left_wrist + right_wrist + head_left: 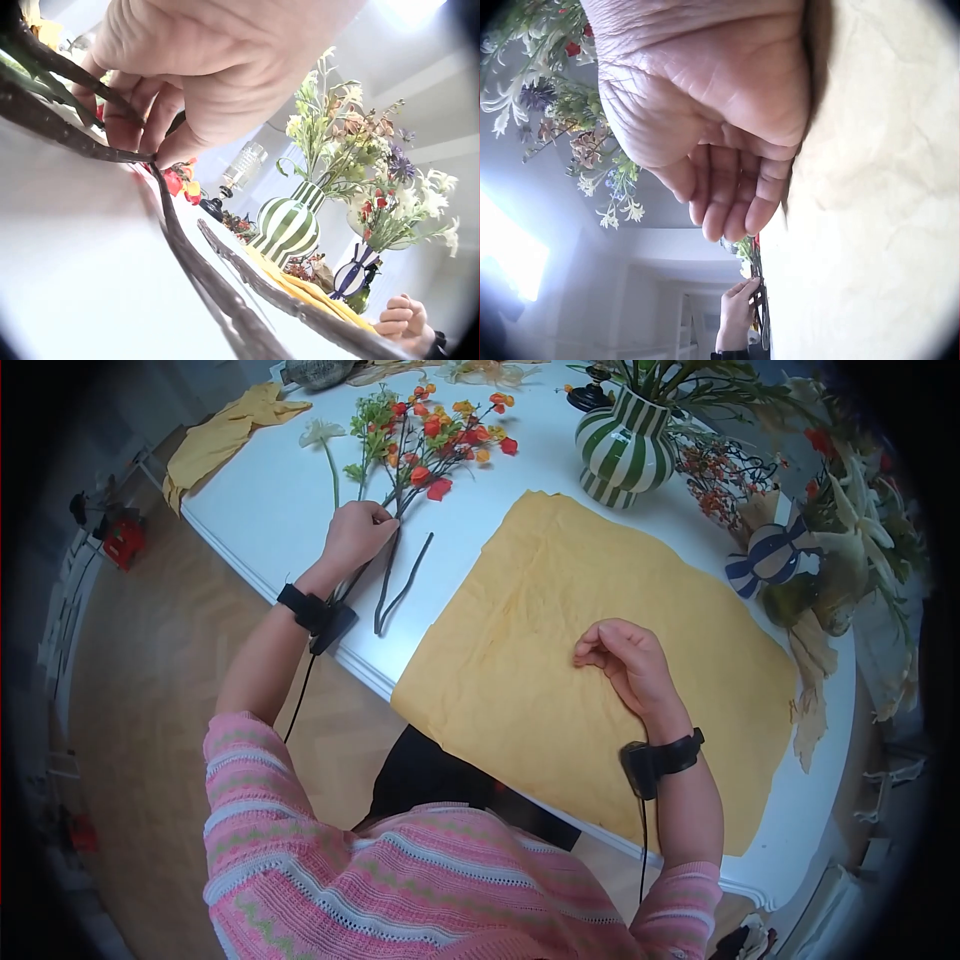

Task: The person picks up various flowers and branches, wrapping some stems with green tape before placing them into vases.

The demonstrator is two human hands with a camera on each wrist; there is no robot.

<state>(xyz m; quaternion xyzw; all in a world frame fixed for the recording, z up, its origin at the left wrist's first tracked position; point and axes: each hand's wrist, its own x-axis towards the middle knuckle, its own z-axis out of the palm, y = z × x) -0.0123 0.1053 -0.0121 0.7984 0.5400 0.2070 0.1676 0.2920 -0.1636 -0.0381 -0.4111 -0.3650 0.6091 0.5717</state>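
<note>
At the table's left side my left hand pinches a dark stem of artificial flowers between thumb and fingers. Beyond the hand spread red and orange blossoms with green leaves. A white flower on a green stem lies just left of them. Other dark stems run close below the hand in the left wrist view, one bent into a V. My right hand rests on a yellow sheet, palm sideways, its fingers loosely curled around nothing.
A green-and-white striped vase with foliage stands at the back. To its right are red-berried sprigs and a blue-and-white vase. Another yellow cloth hangs over the far left corner of the white table.
</note>
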